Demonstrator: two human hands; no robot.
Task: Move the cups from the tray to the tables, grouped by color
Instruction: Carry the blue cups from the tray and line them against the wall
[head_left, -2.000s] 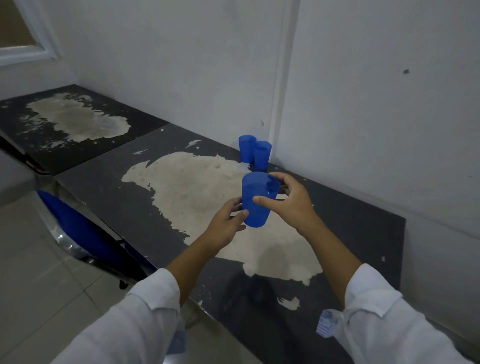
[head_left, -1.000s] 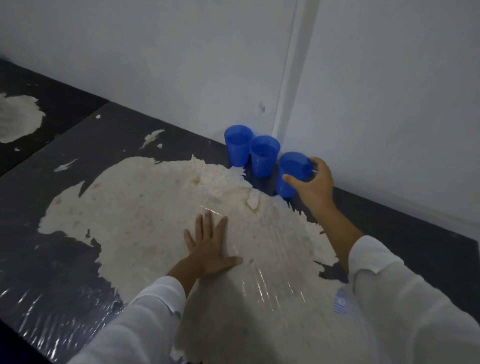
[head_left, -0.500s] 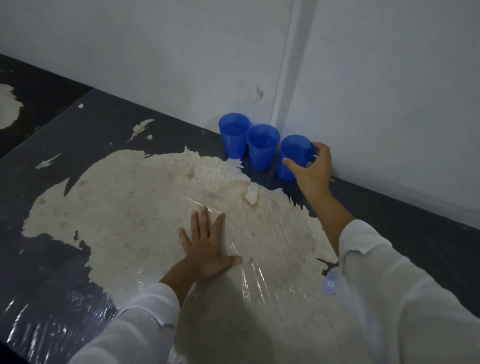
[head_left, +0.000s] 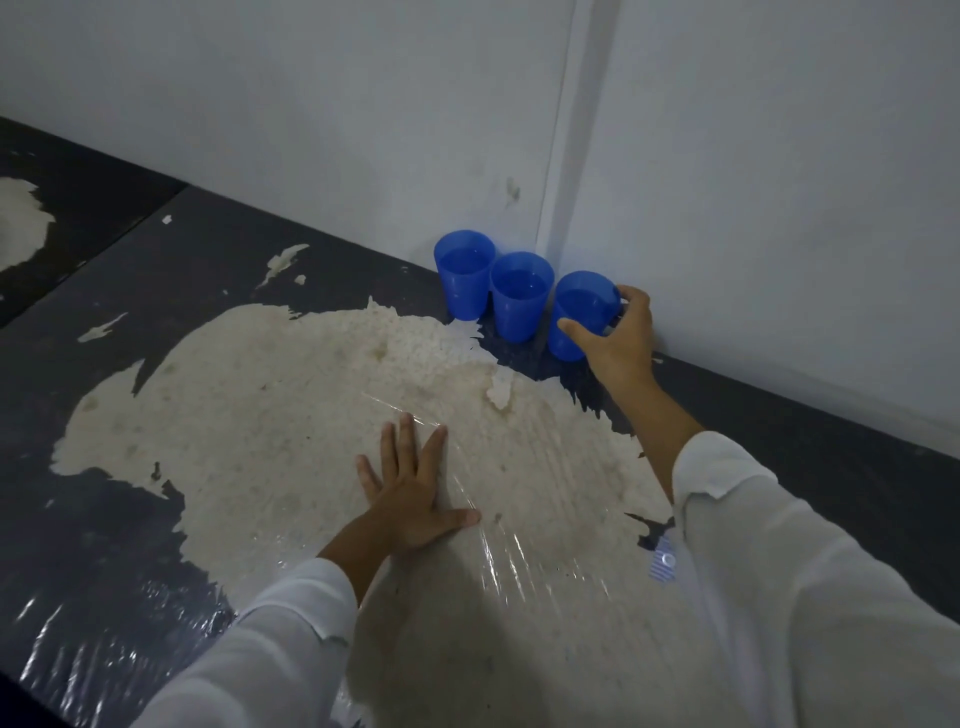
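Change: since half a second ago we see almost nothing shift; our right hand (head_left: 618, 343) keeps its hold on the third cup (head_left: 579, 317).
Right hand: thumb and fingers wrapped around the third cup's rim and side, cup upright on the table (head_left: 218, 244) by the wall (head_left: 779, 182).
Left hand (head_left: 410, 493): flat on the worn pale patch, fingers spread, holding nothing.
Cups: first cup (head_left: 464, 273), second cup (head_left: 521, 295) and the third stand in a row, just beside one another.
Sleeves: white on both our arms.
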